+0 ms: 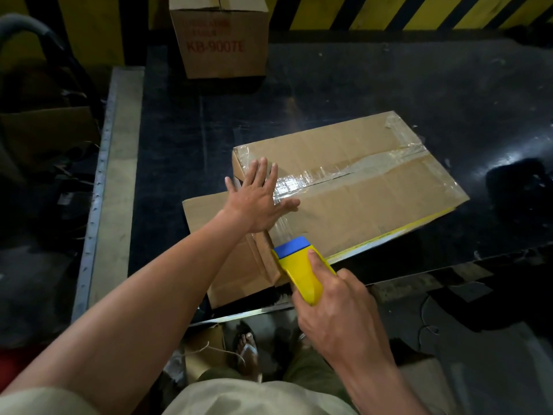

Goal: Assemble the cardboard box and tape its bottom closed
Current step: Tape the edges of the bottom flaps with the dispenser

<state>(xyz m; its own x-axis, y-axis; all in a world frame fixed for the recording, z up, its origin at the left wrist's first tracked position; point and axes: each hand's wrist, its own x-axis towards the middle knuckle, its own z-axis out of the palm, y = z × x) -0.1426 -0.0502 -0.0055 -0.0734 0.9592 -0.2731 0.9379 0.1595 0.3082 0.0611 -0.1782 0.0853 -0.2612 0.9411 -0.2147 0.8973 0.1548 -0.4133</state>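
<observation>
A brown cardboard box (368, 199) stands on the black table (359, 94) with its flaps closed on top. Clear tape (335, 173) runs along the middle seam and down the near end. My left hand (258, 199) lies flat, fingers spread, on the taped near-left corner of the box. My right hand (338, 313) grips a yellow tape dispenser with a blue head (299, 265). The dispenser is pressed against the box's near end face, and a strip of tape stretches from it up to the top.
A flat cardboard sheet (209, 223) lies under the box at the near left. A taller box printed KB-9007E (221, 40) stands at the back of the table. A metal rail (101, 175) edges the table's left side. My sandalled foot (247, 348) is below.
</observation>
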